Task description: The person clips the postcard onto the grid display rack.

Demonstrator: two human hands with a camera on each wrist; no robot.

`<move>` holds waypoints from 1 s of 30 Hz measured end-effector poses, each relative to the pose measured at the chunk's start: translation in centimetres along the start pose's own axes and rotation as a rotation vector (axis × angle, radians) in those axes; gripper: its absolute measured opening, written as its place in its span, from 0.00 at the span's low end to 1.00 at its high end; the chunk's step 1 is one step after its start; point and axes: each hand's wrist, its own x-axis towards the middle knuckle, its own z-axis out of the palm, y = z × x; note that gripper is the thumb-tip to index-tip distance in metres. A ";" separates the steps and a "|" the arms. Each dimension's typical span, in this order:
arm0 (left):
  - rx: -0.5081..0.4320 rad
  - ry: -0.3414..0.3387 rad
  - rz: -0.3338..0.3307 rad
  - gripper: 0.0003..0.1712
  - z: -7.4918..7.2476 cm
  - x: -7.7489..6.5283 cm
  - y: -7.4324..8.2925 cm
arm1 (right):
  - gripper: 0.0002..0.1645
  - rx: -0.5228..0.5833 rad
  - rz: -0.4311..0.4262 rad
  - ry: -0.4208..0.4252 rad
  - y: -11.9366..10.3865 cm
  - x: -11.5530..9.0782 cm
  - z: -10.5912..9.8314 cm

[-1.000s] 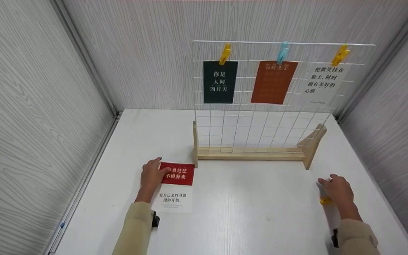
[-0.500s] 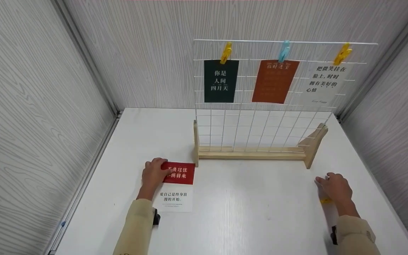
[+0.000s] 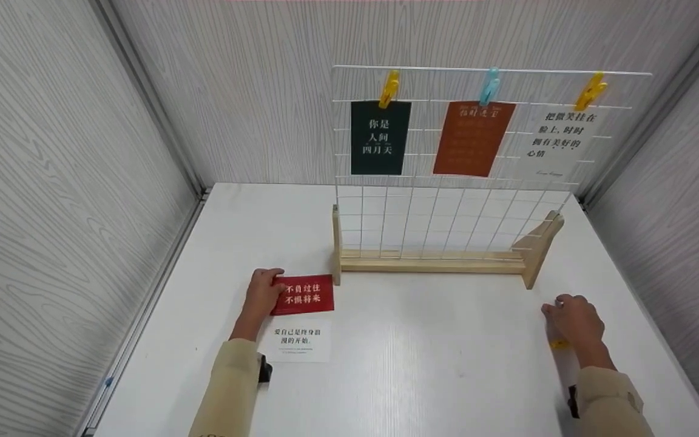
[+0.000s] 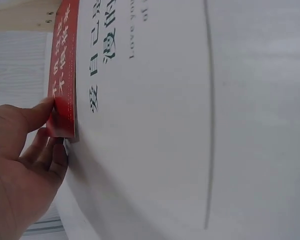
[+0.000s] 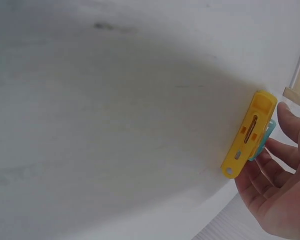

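Observation:
My left hand point(image 3: 263, 295) pinches the left end of a red card point(image 3: 313, 292) with white characters. In the left wrist view the thumb is on top and the fingers lie behind the card's edge, which is raised off the table. Just in front lies a white card point(image 3: 301, 349) with dark characters. My right hand point(image 3: 577, 321) is low over the table at the right. By its fingertips, in the right wrist view, are a blue clothespin point(image 5: 264, 141) and a yellow clothespin point(image 5: 249, 135). The yellow one partly covers the blue, so a firm grip on it cannot be made out.
Behind stands a white wire grid point(image 3: 446, 195) on a wooden base point(image 3: 431, 266). A dark green card point(image 3: 380, 161), an orange card point(image 3: 474, 142) and a white card point(image 3: 559, 161) hang from it by yellow and blue clothespins. Panels enclose the white table point(image 3: 422, 364).
The left thumb and fingers have closed on the red card and its left end has tilted up slightly. My right hand has shifted a little leftward and forward beside the clothespins.

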 end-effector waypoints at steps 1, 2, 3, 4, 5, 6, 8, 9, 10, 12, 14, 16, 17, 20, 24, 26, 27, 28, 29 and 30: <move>-0.011 0.007 -0.004 0.22 -0.1 0.0 0.0 | 0.36 0.001 0.001 -0.004 0.0 0.0 0.0; -0.024 0.015 -0.007 0.21 -0.2 -0.1 -0.1 | 0.35 0.002 0.002 -0.009 -0.1 0.1 -0.1; -0.040 0.019 -0.014 0.20 -0.3 -0.1 -0.1 | 0.34 0.002 0.004 -0.014 -0.1 0.1 -0.1; -0.054 0.022 -0.020 0.20 -0.4 -0.2 -0.2 | 0.34 0.003 0.005 -0.019 -0.1 0.1 -0.1; -0.068 0.027 -0.024 0.20 -0.5 -0.2 -0.2 | 0.33 0.003 -0.003 -0.014 -0.1 0.1 -0.2; -0.087 0.027 -0.031 0.20 -0.6 -0.3 -0.2 | 0.32 0.000 -0.010 -0.010 -0.1 0.0 -0.2; -0.125 0.028 -0.046 0.21 -0.8 -0.4 -0.4 | 0.30 -0.003 -0.027 -0.003 0.0 0.0 -0.2; -0.145 0.031 -0.049 0.21 -0.8 -0.5 -0.4 | 0.30 -0.002 -0.030 0.000 0.1 -0.1 -0.2; -0.162 0.037 -0.052 0.21 -0.9 -0.5 -0.5 | 0.31 0.000 -0.031 -0.001 0.1 -0.1 -0.2; -0.194 0.048 -0.054 0.22 -1.0 -0.7 -0.7 | 0.33 -0.002 -0.019 -0.010 0.2 -0.1 -0.2; -0.225 0.062 -0.059 0.23 -1.2 -0.9 -0.7 | 0.35 -0.009 0.005 -0.025 0.4 -0.1 -0.3; -0.242 0.071 -0.070 0.23 -1.3 -1.2 -0.4 | 0.36 -0.020 0.025 -0.033 0.5 -0.1 -0.3; -0.251 0.077 -0.073 0.23 -1.4 -1.4 -0.3 | 0.36 -0.025 0.032 -0.034 0.6 -0.1 -0.3; -0.275 0.092 -0.095 0.22 -1.5 -1.7 0.2 | 0.34 -0.010 0.057 -0.045 0.8 -0.2 -0.4; -0.319 0.083 -0.132 0.21 -1.7 -2.0 0.6 | 0.31 0.025 0.064 -0.056 0.9 -0.4 -0.5; -0.339 0.069 -0.146 0.20 -1.8 -2.2 0.8 | 0.30 0.038 0.060 -0.056 0.9 -0.5 -0.5; -0.347 0.063 -0.149 0.20 -1.9 -2.3 0.9 | 0.30 0.044 0.057 -0.055 0.8 -0.6 -0.5; -0.355 0.061 -0.149 0.20 -2.0 -2.4 1.0 | 0.30 0.051 0.054 -0.053 0.8 -0.6 -0.6; -0.360 0.061 -0.148 0.20 -2.1 -2.5 1.1 | 0.30 0.056 0.054 -0.053 0.7 -0.7 -0.6; -0.364 0.064 -0.143 0.20 -2.2 -2.7 1.2 | 0.30 0.058 0.055 -0.051 0.7 -0.8 -0.7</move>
